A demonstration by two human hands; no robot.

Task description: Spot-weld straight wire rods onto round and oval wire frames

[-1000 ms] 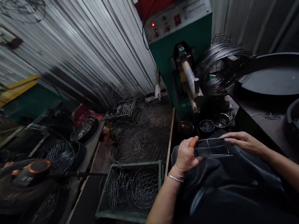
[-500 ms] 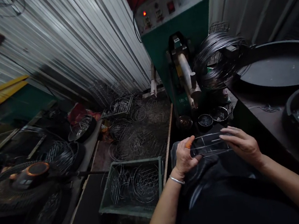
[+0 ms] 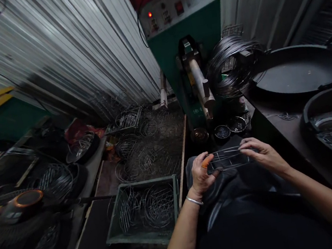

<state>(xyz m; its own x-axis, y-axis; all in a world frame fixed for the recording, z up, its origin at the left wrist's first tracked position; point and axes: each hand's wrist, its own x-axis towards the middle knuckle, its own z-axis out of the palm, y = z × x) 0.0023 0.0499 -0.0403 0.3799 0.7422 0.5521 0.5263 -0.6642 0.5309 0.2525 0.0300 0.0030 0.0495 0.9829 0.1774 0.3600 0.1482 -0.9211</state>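
Observation:
A small wire frame of thin metal rods spans the space between my hands, above my dark-clad lap. My left hand, with an orange cover on one finger and a silver bangle at the wrist, is closed on the frame's left end. At the other end, my right hand pinches the wires between thumb and fingers. Just beyond the hands stands a green machine with a lit red lamp and a thick metal arm pointing towards me.
Left of my lap sits a green crate with wire pieces inside. A wire coil hangs beside the machine. To the right are a wide shallow pan and a deeper tub with metal parts. Small bowls stand under the machine arm.
The view has shifted, so surroundings sit farther left in the picture. The wire frame has tilted slightly, its right side a little higher; both hands still hold it.

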